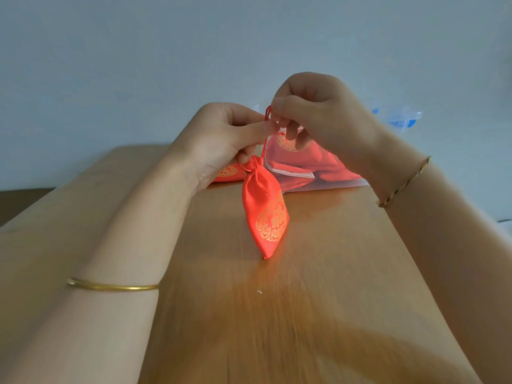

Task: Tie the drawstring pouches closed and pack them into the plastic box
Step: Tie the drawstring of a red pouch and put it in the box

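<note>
1. The pouch (264,206) hung by its neck just under the two hands, over the middle of the table (332,286). Its long axis was nearly upright, with the gathered neck at the top and one bottom corner pointing down. We could not tell whether that corner touched the wood.
2. The cord (265,146) ran up from the neck to the fingers, and a small red loop showed above them.
3. The left hand (221,139) pinched the cord between thumb and forefinger, right above the neck.
4. The right hand (318,117) met the left one at the same place. Its fingers were curled and pinched the loop, so both hands were clamped on the cord and touched each other.
5. We judged that the knot was being made and that the mouth was already drawn together.
6. The box (410,115) stood behind the pouch, farther from the person and a little to the right. Red pouches (302,159) lay inside it already.
7. The right hand was the nearer one to the box, so we judged that the packing move would go forward and slightly right.
8. Another pouch (228,173) lay flat on the table, just left of the box and partly hidden by the left hand.
</note>
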`<state>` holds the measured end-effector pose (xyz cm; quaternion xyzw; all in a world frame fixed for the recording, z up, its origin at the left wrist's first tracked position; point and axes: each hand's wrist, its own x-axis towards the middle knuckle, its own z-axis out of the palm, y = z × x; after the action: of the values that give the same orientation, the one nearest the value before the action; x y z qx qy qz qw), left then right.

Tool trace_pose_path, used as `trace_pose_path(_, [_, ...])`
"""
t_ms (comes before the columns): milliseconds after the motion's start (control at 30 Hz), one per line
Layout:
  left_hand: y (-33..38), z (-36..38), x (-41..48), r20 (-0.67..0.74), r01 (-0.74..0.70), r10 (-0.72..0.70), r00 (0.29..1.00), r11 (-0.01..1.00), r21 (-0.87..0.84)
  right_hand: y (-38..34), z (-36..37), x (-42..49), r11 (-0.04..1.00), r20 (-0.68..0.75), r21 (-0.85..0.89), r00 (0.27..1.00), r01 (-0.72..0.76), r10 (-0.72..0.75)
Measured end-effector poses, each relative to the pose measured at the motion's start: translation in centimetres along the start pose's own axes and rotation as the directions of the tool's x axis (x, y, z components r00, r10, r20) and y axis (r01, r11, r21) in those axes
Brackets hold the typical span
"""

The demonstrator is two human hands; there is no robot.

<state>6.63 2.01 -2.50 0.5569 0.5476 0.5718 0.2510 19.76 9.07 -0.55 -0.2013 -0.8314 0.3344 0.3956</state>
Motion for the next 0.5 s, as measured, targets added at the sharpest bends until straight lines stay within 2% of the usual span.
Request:
trace_pose_path(133, [0.1, 0.1, 0.2, 0.012, 0.018, -0.016, 1.0, 0.994, -0.11, 0.8, 0.0, 0.3, 0.988, -0.073, 0.066, 0.987, -0.138, 0.143])
trace_pose_path(233, [-0.1, 0.0, 0.3, 0.03, 0.035, -0.03, 0.999, 0.986, -0.163, 1.3, 0.1, 0.0, 0.964, 0.043, 0.063, 0.966, -0.257, 0.255])
trace_pose_path(333, [-0.2, -0.1, 0.4, 0.032, 0.043, -0.038, 0.999, 0.978, -0.203, 1.4, 0.4, -0.2, 0.953, 0.122, 0.128, 0.958, -0.274, 0.259])
trace_pose_path(433, [-0.2, -0.2, 0.6, -0.052, 0.035, -0.049, 0.997, 0.971, -0.237, 1.3, 0.3, -0.1, 0.929, 0.182, 0.18, 0.939, -0.325, 0.293])
trace_pose_path(500, [-0.3, -0.1, 0.6, -0.112, 0.017, -0.044, 0.993, 0.973, -0.23, 1.2, 0.0, -0.3, 0.911, 0.312, 0.189, 0.902, -0.367, 0.298])
